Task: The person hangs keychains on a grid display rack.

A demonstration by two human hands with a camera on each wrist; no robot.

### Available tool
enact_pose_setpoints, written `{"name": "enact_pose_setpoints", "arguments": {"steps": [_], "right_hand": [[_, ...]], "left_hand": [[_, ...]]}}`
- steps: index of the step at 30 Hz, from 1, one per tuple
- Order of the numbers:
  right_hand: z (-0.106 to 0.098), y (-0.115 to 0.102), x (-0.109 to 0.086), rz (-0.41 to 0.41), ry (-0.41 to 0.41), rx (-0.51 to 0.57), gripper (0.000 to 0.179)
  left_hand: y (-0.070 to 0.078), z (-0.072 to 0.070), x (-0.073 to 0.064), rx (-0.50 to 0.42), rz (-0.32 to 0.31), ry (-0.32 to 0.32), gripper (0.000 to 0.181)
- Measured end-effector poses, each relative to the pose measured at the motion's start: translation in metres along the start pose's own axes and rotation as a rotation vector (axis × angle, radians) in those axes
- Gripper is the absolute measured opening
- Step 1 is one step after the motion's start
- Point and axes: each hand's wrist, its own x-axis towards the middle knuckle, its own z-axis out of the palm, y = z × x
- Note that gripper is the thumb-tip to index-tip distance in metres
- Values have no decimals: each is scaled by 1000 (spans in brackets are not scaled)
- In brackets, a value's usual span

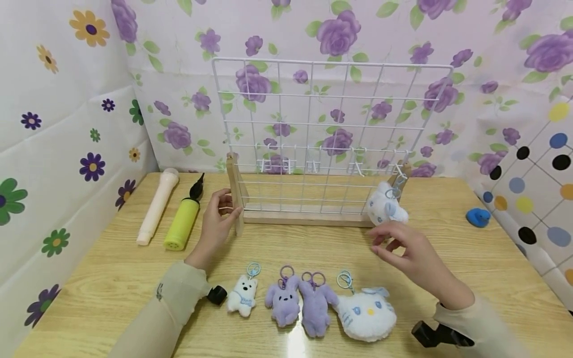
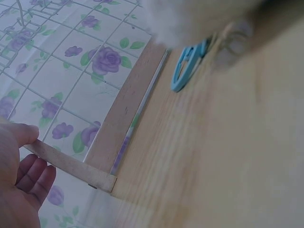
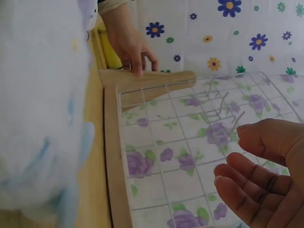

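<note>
- Head view: the left hand (image 1: 216, 216) grips the left upright of the wooden stand (image 1: 309, 218), which carries the wire rack (image 1: 309, 124) near the worktop's back edge.
- The right hand (image 1: 409, 253) is just below the hanging white plush (image 1: 382, 206) at the rack's right end, thumb and fingers apart; whether it touches the plush, I cannot tell.
- Along the worktop's front edge, left to right, lie a small white plush (image 1: 242, 296), two purple plushes (image 1: 284, 304) and a large white cat plush (image 1: 368, 315), each with a ring.
- Near the worktop's back left corner lie a pale tube (image 1: 156, 206) and a yellow-green pump (image 1: 182, 223); a blue toy (image 1: 478, 217) sits near the right edge.
- Left wrist view: thumb and curled fingers take the upright from opposite sides; blurred white fur and a light blue ring show at the top.
- Right wrist view: thumb stands clear of the fingers with nothing between them; blurred white plush fills the left side.
</note>
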Motion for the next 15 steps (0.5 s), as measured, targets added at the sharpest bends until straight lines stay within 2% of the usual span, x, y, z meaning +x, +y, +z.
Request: {"name": "enact_pose_setpoints", "arguments": {"steps": [6, 10, 15], "right_hand": [[17, 7, -8, 35, -99, 31, 31], [25, 11, -10, 77, -195, 32, 23], [30, 16, -11, 84, -305, 46, 20]], "left_hand": [[-1, 0, -1, 0, 0, -3, 50], [-2, 0, -2, 14, 7, 0, 51], [0, -1, -1, 10, 15, -2, 50]]}}
